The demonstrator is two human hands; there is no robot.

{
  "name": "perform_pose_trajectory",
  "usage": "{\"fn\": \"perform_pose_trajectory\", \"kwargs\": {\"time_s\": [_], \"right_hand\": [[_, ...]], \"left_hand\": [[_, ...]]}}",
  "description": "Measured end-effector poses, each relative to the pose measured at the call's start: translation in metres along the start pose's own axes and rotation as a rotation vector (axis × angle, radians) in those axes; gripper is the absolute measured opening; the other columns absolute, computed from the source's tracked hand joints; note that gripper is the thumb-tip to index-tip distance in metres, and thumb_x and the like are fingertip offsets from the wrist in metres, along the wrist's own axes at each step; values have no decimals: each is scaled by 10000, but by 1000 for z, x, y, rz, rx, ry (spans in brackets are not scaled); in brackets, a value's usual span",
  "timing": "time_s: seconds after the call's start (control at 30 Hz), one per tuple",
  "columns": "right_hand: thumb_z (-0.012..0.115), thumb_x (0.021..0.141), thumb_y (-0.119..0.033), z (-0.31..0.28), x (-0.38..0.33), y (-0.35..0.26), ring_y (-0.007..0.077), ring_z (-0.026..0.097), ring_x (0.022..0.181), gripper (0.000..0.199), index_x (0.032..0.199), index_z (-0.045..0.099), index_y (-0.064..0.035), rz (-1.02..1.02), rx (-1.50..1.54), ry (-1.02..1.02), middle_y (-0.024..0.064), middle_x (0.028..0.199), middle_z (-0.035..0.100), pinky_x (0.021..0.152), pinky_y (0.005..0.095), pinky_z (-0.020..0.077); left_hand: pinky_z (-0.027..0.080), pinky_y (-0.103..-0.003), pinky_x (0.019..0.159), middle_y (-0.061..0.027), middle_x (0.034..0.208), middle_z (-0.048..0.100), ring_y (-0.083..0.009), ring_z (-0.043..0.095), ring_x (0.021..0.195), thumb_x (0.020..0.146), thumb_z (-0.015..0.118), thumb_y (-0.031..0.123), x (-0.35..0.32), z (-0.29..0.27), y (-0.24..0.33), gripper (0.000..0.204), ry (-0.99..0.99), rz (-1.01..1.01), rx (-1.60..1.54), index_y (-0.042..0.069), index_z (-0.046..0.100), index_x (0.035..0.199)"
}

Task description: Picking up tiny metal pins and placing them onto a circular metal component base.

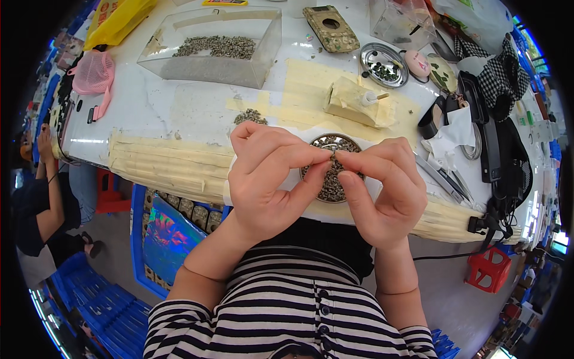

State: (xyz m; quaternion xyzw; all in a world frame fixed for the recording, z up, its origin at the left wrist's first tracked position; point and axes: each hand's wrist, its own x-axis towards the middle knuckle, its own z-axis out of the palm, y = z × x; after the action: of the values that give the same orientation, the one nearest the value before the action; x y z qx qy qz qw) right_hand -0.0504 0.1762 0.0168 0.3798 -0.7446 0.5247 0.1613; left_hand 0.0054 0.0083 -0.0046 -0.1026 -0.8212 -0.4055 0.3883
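Note:
Both hands meet over a round metal dish full of small grey-brown parts, close to the table's front edge. My left hand pinches with thumb and forefinger, its fingertips above the dish. Opposite it, my right hand is closed in a pinch too, the two forefingers nearly touching. A tiny piece seems to sit between the fingertips, too small to name. Just beyond my left hand lies a small heap of similar parts. Behind the dish stands a tape-covered block with a small white nozzle and a stick on top.
A clear bin holds more small parts. Farther back are a camouflage-patterned model hull and a metal dish of dark bits. Tweezers lie at right. A blue crate stands below the table's edge; another person is at far left.

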Motion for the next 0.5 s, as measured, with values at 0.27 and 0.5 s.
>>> {"fn": "perform_pose_trajectory", "kwargs": {"time_s": [0.27,0.5], "right_hand": [[784,740,8,0,-1,2,191,568,710,203,936,775,-45,71,52,-4,56,785,673,631,290,434],[804,718,-11,1,-1,2,188,550,696,227,937,777,-63,-4,-24,-9,32,772,666,631,296,422]], "left_hand": [[339,-337,796,23,788,664,-141,620,737,711,808,15,0,0,1,216,9,-17,12,104,731,891],[339,-343,831,27,781,665,-139,619,739,718,803,23,0,1,2,200,-9,-36,51,113,720,877]]}}
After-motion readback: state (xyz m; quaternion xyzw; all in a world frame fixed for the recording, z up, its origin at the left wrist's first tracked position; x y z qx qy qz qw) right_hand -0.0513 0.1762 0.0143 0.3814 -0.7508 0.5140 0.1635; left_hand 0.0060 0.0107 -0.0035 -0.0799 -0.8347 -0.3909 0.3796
